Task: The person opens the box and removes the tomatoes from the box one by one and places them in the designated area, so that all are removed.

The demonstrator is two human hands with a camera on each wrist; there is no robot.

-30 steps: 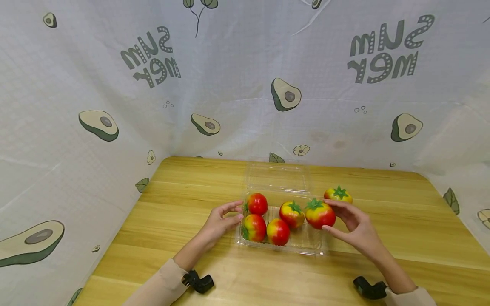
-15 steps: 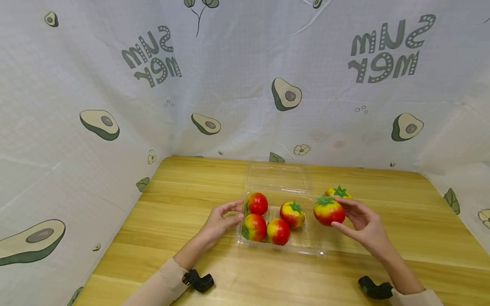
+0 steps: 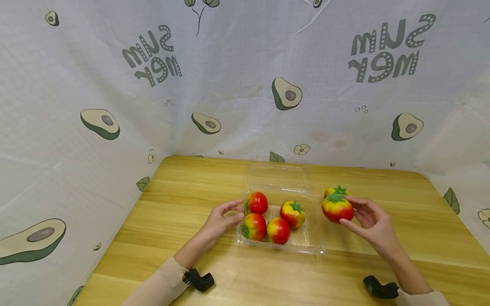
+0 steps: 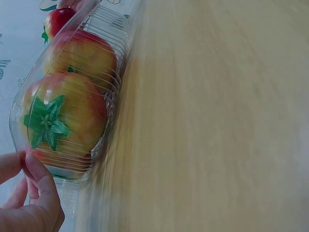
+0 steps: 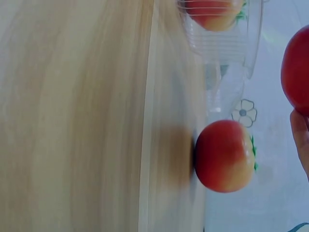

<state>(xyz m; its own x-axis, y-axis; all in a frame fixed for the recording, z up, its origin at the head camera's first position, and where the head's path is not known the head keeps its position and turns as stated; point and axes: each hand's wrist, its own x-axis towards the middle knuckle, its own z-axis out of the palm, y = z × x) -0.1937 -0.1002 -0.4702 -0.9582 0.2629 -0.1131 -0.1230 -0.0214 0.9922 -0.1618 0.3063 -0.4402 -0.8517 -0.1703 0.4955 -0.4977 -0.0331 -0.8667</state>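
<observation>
1. Tomato [image 3: 337, 211]: I see the right hand [image 3: 374, 224] gripping it, right of the clear container [image 3: 304, 239].
2. Left hand [image 3: 219, 222] pinches the container's left rim.
3. Inside lie 4 tomatoes [image 3: 278, 231]; 1 loose tomato [image 5: 224, 157] sits far right.

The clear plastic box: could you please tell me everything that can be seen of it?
The clear plastic box is see-through and roughly rectangular, with ribbed walls in the left wrist view. It sits upright on the wooden table, its transparent lid open at the back. Inside lie four red-and-yellow fruits, two of them along its left end; the right end shows bare floor. The left hand pinches its left rim.
</observation>
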